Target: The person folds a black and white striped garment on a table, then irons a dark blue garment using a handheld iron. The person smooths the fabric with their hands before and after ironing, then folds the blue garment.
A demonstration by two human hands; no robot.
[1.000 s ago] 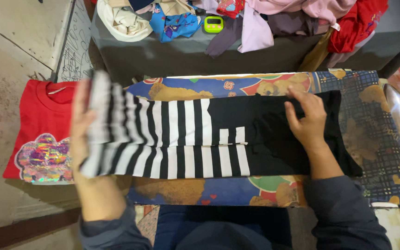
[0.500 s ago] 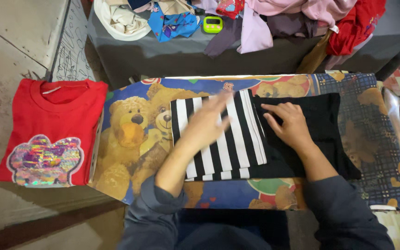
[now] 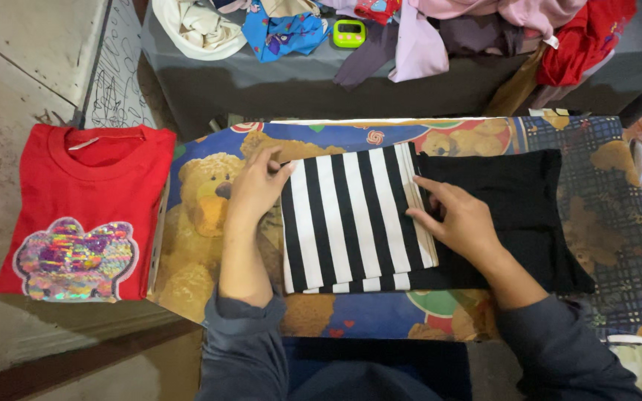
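Folded garment (image 3: 358, 219) on the board (image 3: 202, 200) — shirt (image 3: 83, 208) lies left

The left hand (image 3: 255, 186) rested at the upper left corner of a folded black-and-white striped garment (image 3: 351, 219), fingertips on its edge. The right hand (image 3: 458, 219) lay flat, fingers spread, on the striped fold's right edge, where it met the garment's plain black part (image 3: 514, 200). The garment lay on a teddy-bear printed cloth (image 3: 209, 223). A folded red T-shirt with a sequined butterfly (image 3: 83, 208) lay just left of that cloth. Mixed clothes (image 3: 477, 30) and a small green timer (image 3: 348, 33) sat on the grey surface (image 3: 261, 82) beyond.
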